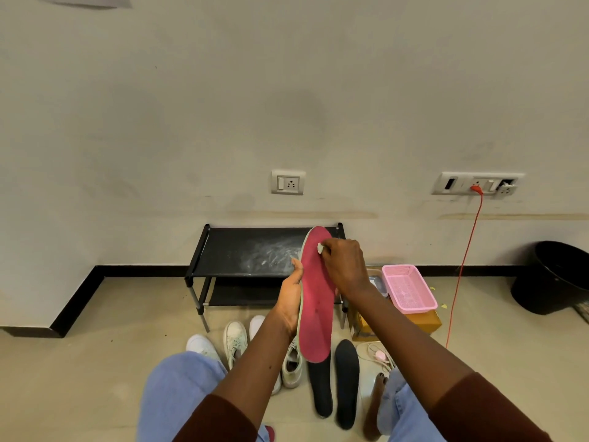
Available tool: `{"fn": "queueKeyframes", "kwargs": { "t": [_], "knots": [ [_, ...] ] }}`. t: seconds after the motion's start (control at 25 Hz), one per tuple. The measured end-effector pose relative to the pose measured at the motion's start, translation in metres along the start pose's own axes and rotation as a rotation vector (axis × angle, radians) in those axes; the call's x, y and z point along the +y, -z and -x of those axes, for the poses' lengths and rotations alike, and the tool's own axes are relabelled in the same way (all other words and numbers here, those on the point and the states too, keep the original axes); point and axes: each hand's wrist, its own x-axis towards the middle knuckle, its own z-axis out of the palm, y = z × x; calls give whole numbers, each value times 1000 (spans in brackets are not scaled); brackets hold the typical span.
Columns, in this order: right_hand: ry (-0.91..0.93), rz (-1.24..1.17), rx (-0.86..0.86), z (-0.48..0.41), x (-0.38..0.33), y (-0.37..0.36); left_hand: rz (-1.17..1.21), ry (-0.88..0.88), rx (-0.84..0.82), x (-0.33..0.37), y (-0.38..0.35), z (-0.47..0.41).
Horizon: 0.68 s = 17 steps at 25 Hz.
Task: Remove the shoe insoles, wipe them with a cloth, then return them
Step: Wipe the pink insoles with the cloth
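Nearest, on the floor between the knees: two black insoles (347,384) lying side by side, white shoes (236,341) just to their left. Above these, held upright off the floor: a red insole (315,301), gripped along its left edge by the left hand (291,298). Near the insole's toe end, the right hand (342,266) pinching a small white cloth (320,248) against the red face. Behind, against the wall: a black shoe rack (248,253), dusty toward the top shelf's right end; beside its right edge, a pink basket (409,290) on a brown box (425,322)
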Motion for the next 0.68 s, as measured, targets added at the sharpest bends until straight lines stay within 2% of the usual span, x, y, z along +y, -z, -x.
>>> {"fn": "queueKeyframes", "kwargs": {
  "t": [0.12,0.32,0.4,0.52,0.68],
  "knots": [
    [71,-31,-37,4,-4,1,27,5,-3,1,5,-1],
    [260,-60,-215,32,-12,-3,25,25,36,7,8,-4],
    [289,-61,-223,39,-13,-4,14,18,61,9,8,-6],
    [237,-52,-138,35,-10,-4,-10,46,46,11,2,-5],
    [158,19,81,20,-9,2,11,87,-10,8,-11,3]
  ]
}}
